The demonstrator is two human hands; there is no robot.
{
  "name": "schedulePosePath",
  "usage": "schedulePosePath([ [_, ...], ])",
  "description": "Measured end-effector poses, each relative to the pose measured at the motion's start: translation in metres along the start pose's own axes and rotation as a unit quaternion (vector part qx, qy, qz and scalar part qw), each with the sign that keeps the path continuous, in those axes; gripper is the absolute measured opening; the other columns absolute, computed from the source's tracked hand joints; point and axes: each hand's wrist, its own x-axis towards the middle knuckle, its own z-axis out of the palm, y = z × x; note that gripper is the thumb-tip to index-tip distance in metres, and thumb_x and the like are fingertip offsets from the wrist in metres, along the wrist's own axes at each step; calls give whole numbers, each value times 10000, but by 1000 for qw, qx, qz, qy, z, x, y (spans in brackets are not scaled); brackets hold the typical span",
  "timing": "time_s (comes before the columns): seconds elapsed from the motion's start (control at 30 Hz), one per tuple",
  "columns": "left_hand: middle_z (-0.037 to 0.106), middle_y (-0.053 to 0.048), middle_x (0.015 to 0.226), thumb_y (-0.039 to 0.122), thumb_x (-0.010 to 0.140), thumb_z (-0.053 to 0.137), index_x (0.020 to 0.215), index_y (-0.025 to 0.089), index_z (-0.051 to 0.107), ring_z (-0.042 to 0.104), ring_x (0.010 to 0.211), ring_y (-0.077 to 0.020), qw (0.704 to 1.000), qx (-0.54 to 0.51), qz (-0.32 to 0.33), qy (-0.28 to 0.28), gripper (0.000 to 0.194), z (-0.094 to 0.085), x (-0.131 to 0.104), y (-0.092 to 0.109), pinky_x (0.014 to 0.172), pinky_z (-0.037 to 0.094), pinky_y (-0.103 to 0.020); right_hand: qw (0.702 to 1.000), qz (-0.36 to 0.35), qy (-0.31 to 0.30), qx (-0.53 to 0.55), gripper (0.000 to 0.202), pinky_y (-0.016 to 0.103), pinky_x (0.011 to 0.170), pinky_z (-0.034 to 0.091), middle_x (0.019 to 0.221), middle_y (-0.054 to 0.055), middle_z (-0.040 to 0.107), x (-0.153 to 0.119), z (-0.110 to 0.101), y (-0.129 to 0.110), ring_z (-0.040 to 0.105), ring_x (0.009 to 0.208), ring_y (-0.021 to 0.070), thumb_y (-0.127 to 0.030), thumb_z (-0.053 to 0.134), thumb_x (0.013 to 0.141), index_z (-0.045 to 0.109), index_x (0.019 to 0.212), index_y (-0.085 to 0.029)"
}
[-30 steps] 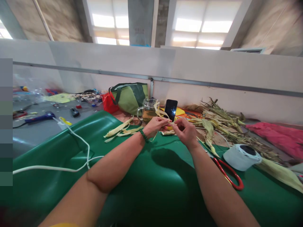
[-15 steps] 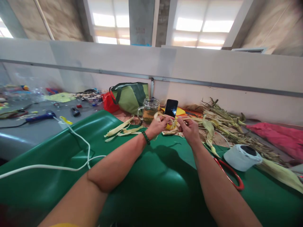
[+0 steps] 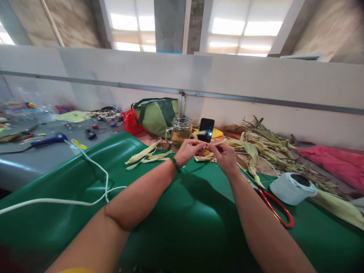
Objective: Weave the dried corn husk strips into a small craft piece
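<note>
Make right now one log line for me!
left hand: pinching husk | right hand: pinching husk | mug: beyond left hand | phone: beyond hands | scissors: on mat

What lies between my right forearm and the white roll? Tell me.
In the head view, red-handled scissors and a pale husk's tip lie there.
</note>
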Motion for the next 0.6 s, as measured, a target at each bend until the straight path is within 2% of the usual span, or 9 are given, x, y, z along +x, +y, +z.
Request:
schedulePosePath([
  [0.17, 624, -1, 563, 307, 609, 811, 664, 78, 686, 558, 533, -73, 1000, 22, 5, 12, 266, 1, 0, 2, 575, 479, -200, 992, 82, -29, 90, 423, 361, 636, 558, 789, 59, 698, 0, 0, -3, 665, 628, 191, -602, 675, 683, 631, 779, -192],
  [0.33, 587, 0, 519, 361, 669, 752, 598, 83, 663, 516, 515, -74, 991, 120, 63, 6, 301, -4, 2, 0, 518, 416, -180, 992, 82, -75, 56, 400, 339, 648, 542, 737, 47, 706, -2, 0, -9, 675, 669, 203, -528, 767, 601, 658, 796, -195],
  [0.43, 572, 1, 503, 381, 670, 740, 589, 93, 657, 498, 517, -80, 975, 197, 106, 10, 311, -7, 4, -1, 491, 373, -177, 993, 80, -83, 30, 372, 317, 614, 524, 731, 43, 709, -2, 0, -11, 664, 657, 194, -524, 754, 611, 661, 764, -197],
  [0.6, 560, -1, 507, 424, 662, 728, 571, 108, 621, 474, 525, -84, 955, 256, 147, 34, 345, -9, 4, 0, 484, 343, -183, 994, 50, -92, -21, 302, 300, 596, 493, 696, 30, 694, -1, -3, -10, 634, 643, 178, -486, 709, 665, 672, 734, -195],
])
